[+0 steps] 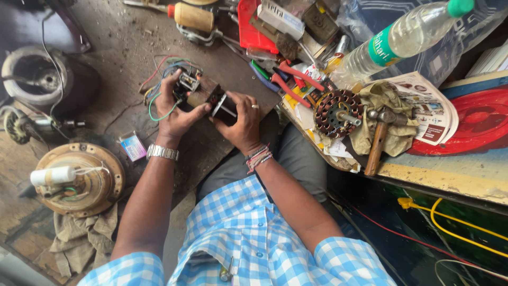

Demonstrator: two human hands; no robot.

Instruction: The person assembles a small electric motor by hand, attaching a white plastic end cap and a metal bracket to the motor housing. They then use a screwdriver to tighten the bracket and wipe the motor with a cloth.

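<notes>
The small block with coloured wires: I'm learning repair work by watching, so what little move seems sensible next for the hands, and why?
Probably tilt the small block slightly toward the camera before anything else. Both the left hand and right hand grip it at its ends, and the coloured wires trail loose off its far side, so its top face is partly hidden by fingers.

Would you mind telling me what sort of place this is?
Probably a small electrical repair workshop: both hands hold a wired electrical part, a wound motor stator and hammer lie beside red pliers.
</notes>
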